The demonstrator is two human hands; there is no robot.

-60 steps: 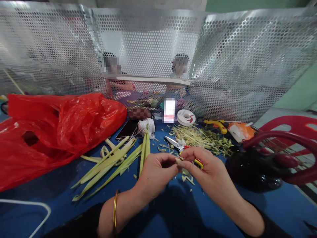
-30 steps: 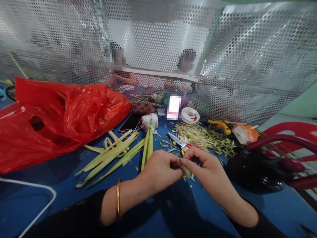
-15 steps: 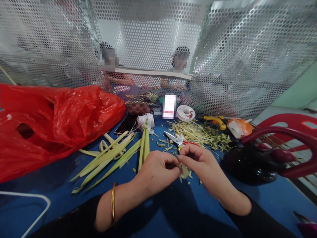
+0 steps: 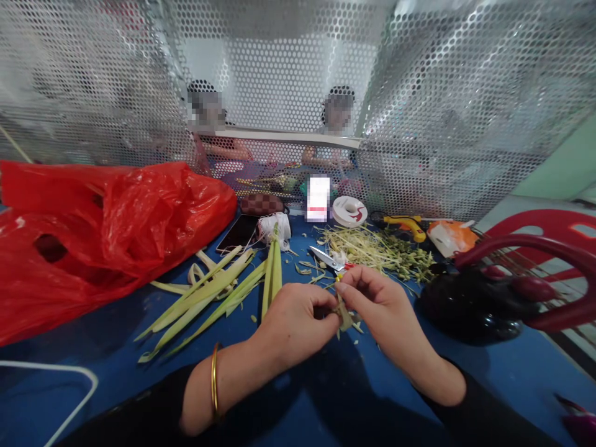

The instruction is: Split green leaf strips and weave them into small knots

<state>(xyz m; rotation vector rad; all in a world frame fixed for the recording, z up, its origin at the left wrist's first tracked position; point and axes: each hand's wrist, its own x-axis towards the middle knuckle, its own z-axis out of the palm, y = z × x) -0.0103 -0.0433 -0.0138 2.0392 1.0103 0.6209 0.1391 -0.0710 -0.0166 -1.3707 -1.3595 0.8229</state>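
My left hand [image 4: 293, 326], a gold bangle at its wrist, pinches a small pale piece of dried husk [image 4: 344, 315] low over the table. Thumb and fingertips of my right hand [image 4: 384, 316] close on the upper end of the same piece. Fingers partly cover it, so its full shape is hidden. Just beyond the right fingers lie scissors [image 4: 325, 257] with red and yellow handles, blades pointing away to the left. Left of my left hand are long pale-green leaf strips [image 4: 200, 298], and a tied bundle of leaves [image 4: 275, 267] leans behind it.
A red plastic bag [image 4: 139, 217] bulks at left. Behind are a white thread spool [image 4: 282, 231], a dark phone [image 4: 237, 233], a ribbon reel [image 4: 349, 212], dried stems [image 4: 358, 248] and a yellow glue gun [image 4: 414, 233]. A dark kettle-like pot [image 4: 470, 304] stands right. A perforated panel [image 4: 279, 68] closes the back.
My right fingertips have risen slightly along the husk piece, and more of it shows between the hands. My left hand holds nearly the same place.
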